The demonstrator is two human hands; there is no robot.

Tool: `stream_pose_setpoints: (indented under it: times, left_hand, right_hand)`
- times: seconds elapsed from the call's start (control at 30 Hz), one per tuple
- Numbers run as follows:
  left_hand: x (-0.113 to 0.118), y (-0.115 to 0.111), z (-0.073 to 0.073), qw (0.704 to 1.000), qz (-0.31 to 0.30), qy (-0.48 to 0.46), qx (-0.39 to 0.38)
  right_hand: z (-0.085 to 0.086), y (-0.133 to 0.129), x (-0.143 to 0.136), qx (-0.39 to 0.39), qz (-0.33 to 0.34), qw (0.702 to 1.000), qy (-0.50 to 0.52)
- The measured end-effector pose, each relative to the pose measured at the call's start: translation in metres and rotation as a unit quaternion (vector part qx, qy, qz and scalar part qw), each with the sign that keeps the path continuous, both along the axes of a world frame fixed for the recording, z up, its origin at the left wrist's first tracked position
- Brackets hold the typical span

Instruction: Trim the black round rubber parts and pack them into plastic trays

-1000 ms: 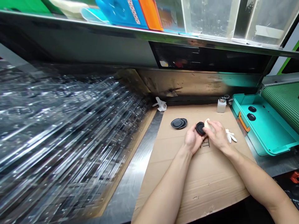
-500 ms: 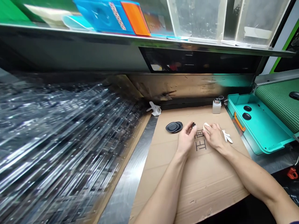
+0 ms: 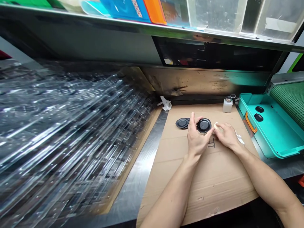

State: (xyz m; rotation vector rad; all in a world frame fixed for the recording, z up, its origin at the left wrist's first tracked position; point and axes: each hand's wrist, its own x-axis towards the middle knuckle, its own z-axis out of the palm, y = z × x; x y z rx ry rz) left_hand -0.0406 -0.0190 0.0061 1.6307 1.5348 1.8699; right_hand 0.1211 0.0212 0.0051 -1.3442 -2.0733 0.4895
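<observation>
My left hand (image 3: 196, 139) grips a round black plastic part (image 3: 204, 125) by its edge, thumb on the near right side and fingers at the left. The part's dished face is turned up toward me. Close on the right, my right hand (image 3: 226, 135) pinches a small white cloth (image 3: 216, 125), which is partly covered by the fingers. Beside the left hand, overlapping black round parts (image 3: 182, 123) lie on the cardboard sheet (image 3: 180, 177). A crumpled white glove or rag (image 3: 239, 138) rests by my right wrist.
At the back stands a white pump bottle (image 3: 227, 105). A teal bin (image 3: 282, 139) with two black parts sits right, before a green conveyor belt (image 3: 291, 98). Stacked clear plastic trays (image 3: 71, 136) fill the left. A white glove (image 3: 166, 104) lies at the back; a shelf (image 3: 133, 27) hangs above.
My left hand has turned, bringing the black part's round face into view. My right hand stays near it with the white cloth. The whole view has shifted slightly.
</observation>
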Motion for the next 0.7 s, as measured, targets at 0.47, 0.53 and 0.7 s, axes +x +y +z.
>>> stream_pose_setpoints:
  times: [0.47, 0.53, 0.7]
  left_hand:
    - [0.005, -0.005, 0.007, 0.998, -0.022, -0.052, -0.034]
    - [0.007, -0.005, 0.007, 0.997, -0.031, -0.064, -0.036]
    - [-0.002, 0.002, 0.014, 0.989, -0.048, -0.126, -0.060]
  right_hand:
    - [0.021, -0.013, -0.029, -0.412, 0.140, 0.684, 0.586]
    - [0.019, -0.013, -0.028, -0.436, 0.148, 0.670, 0.582]
    - [0.009, -0.012, -0.024, -0.420, 0.156, 0.753, 0.482]
